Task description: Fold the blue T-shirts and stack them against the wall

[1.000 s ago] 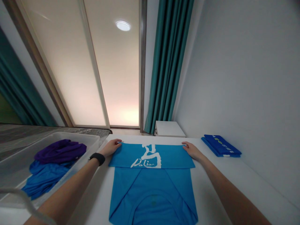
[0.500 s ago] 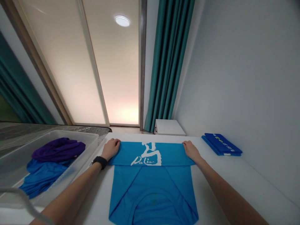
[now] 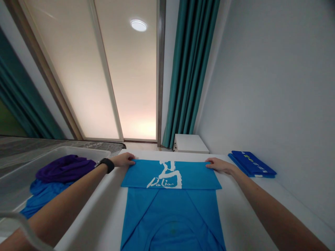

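Note:
A bright blue T-shirt (image 3: 170,204) lies on the white table (image 3: 104,212), its neckline toward me and its sides folded inward. The far part is folded over as a band that shows a white print with the word "Dalian". At the band's far left corner, my left hand (image 3: 125,159), with a black watch on the wrist, pinches the cloth. My right hand (image 3: 218,165) grips the far right corner between thumb and fingers. Both elbows point outward over the table.
To the left stands a translucent plastic bin (image 3: 86,150) with a purple garment (image 3: 65,168) and a blue garment (image 3: 44,197) inside. Folded dark blue clothing (image 3: 252,164) lies at the right by the wall. A white cabinet (image 3: 191,143) stands beyond the table. A pale curved bar crosses the lower left.
Both wrists have dropped lower and turned outward, with the thumbs now toward me at the corners. The folded band's near corners now stick out a little more over the shirt body. The view has shifted slightly.

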`<state>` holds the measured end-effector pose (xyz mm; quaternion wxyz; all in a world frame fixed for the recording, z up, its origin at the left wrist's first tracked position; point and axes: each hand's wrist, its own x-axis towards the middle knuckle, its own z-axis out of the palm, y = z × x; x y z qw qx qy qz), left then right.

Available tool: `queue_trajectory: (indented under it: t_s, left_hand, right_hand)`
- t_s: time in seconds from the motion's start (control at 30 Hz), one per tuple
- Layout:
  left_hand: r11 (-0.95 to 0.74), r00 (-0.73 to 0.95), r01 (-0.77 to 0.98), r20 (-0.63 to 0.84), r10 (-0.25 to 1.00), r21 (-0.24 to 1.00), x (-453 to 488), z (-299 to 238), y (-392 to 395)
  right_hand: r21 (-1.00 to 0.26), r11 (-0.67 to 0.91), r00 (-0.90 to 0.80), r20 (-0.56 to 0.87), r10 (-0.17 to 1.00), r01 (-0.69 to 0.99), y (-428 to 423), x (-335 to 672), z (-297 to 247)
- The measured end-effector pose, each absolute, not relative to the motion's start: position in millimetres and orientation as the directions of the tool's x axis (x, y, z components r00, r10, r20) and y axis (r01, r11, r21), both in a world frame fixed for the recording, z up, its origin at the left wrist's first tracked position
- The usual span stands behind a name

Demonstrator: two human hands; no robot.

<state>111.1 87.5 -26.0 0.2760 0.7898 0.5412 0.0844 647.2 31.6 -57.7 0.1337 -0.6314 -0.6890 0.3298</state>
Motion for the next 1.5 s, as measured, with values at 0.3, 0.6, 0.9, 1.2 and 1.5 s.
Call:
queue_trajectory:
  t_s: [0.3, 0.6, 0.9, 1.2, 1.5]
  left_hand:
    - [-0.091, 0.401, 0.767, -0.364, 0.841, 0.635, 106, -19, 97]
    - [0.198, 0.303, 0.597, -0.447, 0.841, 0.777, 115, -21, 98]
    - [0.192, 0.214, 0.364, -0.282, 0.935, 0.911, 126, -10, 96]
    - [0.030, 0.168, 0.298, -0.083, 0.982, 0.954, 129, 1, 77]
    - [-0.062, 0.123, 0.205, 0.037, 0.992, 0.977, 127, 8, 29]
  right_hand:
    - [-0.701, -0.131, -0.255, -0.418, 0.872, 0.701, 36, 658, -51]
    - [-0.765, -0.245, -0.224, -0.452, 0.863, 0.596, 33, 660, -43]
    - [-0.899, -0.333, -0.092, -0.371, 0.924, 0.284, 24, 644, -28]
    - [-0.959, -0.259, -0.035, -0.265, 0.964, 0.118, 7, 632, -17]
    - [-0.985, -0.165, 0.003, -0.165, 0.986, 0.042, -25, 617, -2]
